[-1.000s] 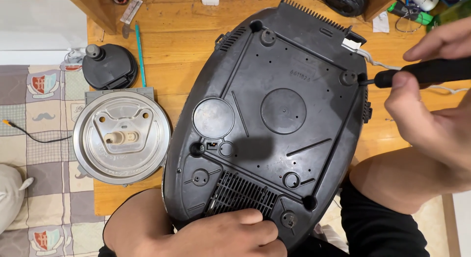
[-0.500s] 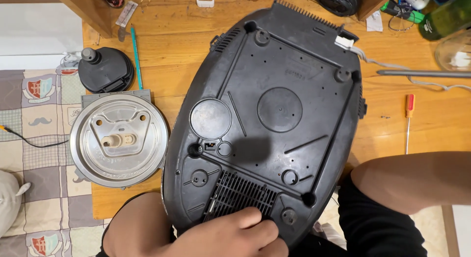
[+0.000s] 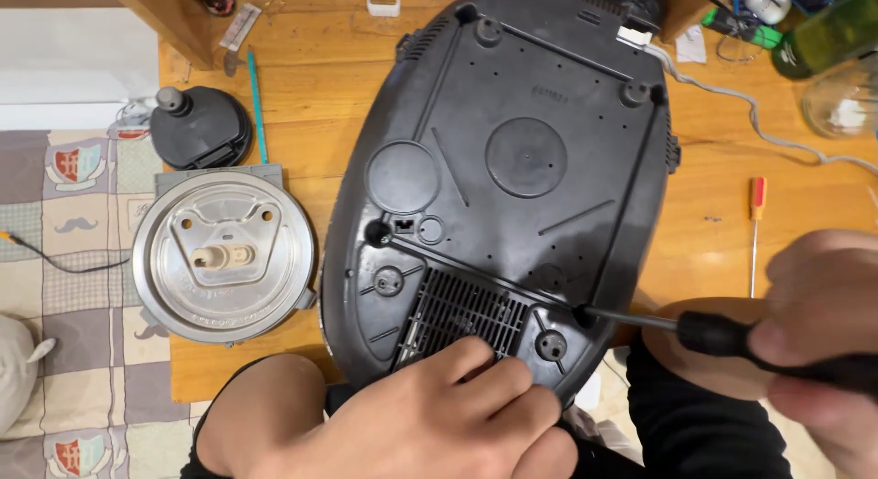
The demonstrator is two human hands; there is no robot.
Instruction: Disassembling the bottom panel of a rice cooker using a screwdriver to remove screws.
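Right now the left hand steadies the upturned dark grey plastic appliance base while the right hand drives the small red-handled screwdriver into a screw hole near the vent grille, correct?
Not quite. The head view shows the right hand driving a black-handled screwdriver; the small red-handled screwdriver lies untouched on the wooden table. The left hand does steady the dark grey plastic appliance base.

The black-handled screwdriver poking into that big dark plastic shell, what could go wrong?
The black-handled screwdriver meets its screw hole at a slant, so the tip could slip out and chew the screw. The left hand presses the dark grey plastic appliance base close to that tip, so a slip might jab its fingers.
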